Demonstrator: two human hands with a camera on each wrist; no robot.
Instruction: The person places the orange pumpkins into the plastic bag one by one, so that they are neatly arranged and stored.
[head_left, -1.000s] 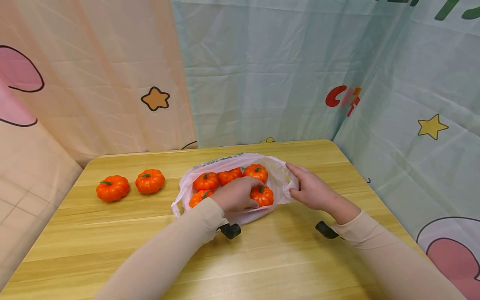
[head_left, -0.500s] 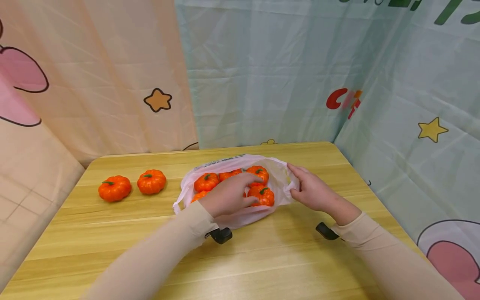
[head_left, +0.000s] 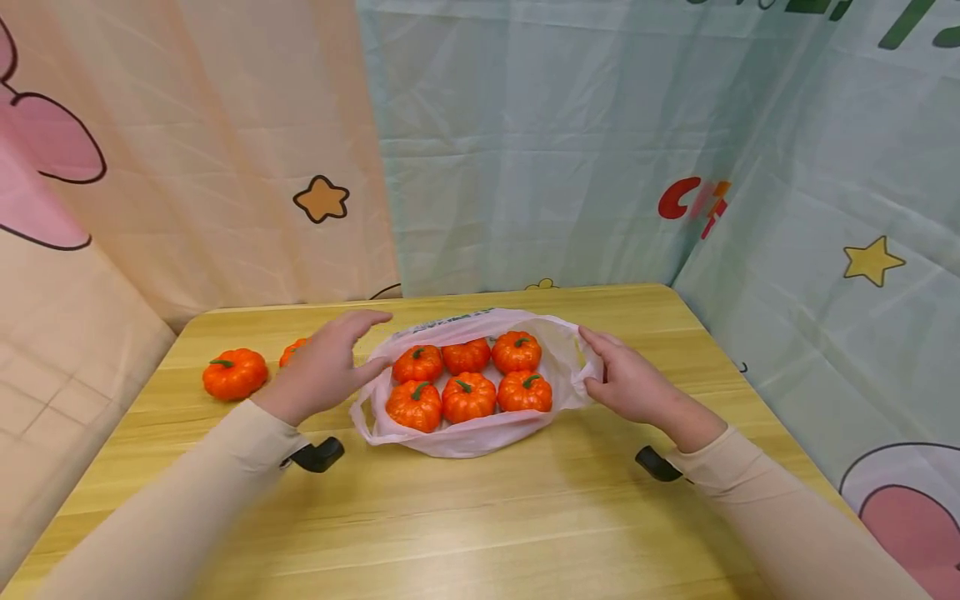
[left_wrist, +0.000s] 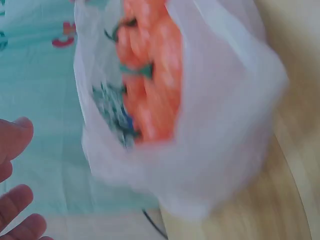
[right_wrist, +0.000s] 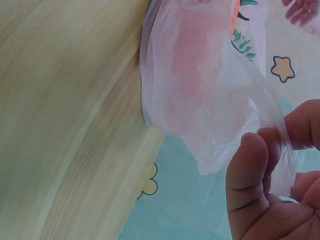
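A white plastic bag [head_left: 480, 443] lies mouth-up on the table, with several small orange pumpkins inside, in two rows. My right hand [head_left: 630, 379] pinches the bag's right edge between thumb and fingers; in the right wrist view the thin plastic [right_wrist: 240, 115] passes between them. To the left of the bag, my left hand [head_left: 322, 367] hovers with thumb and fingers spread and nothing in its grasp. Two more pumpkins are outside the bag: one [head_left: 235, 374] stands at the far left, and the other [head_left: 291, 351] is mostly hidden behind my left hand.
The wooden table [head_left: 495, 525] reaches back to a printed curtain [head_left: 525, 167] with cartoon shapes. Another curtain stretch [head_left: 840, 350] stands along the right side. A black wrist mount [head_left: 318, 455] shows under the left wrist, and a similar mount [head_left: 658, 464] under the right.
My left hand has let go of a pumpkin inside the bag and moved left, out past the bag's edge. My right hand keeps its pinch on the bag.
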